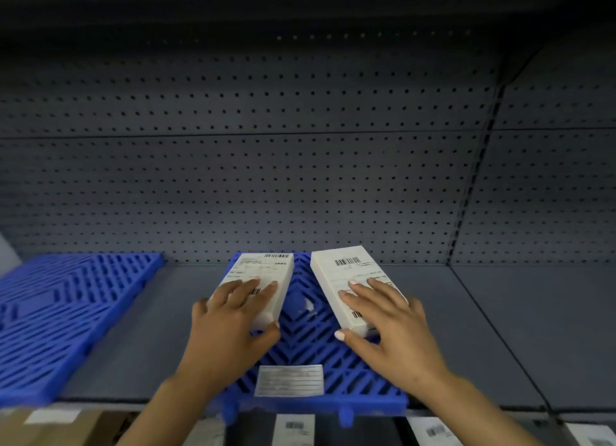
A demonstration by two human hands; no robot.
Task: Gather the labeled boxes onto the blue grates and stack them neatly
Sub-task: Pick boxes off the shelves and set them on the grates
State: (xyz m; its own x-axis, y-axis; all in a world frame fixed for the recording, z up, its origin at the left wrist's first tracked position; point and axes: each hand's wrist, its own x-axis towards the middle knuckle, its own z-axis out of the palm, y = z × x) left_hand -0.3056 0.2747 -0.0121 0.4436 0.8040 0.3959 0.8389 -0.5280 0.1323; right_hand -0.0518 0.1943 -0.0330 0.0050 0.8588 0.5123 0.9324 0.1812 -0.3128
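Two white labeled boxes lie flat on the middle blue grate (306, 352), apart from each other, on a grey shelf (466, 329). The left hand (230, 319) grips the left box (263, 272), fingers spread on top, thumb at its near right corner. The right hand (390, 322) holds the right box (346, 275) likewise. Another blue grate (66, 309) sits far left.

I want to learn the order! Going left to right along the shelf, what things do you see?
Blue plastic grate off to the left → left white labeled box → right white labeled box → bare grey metal shelf.
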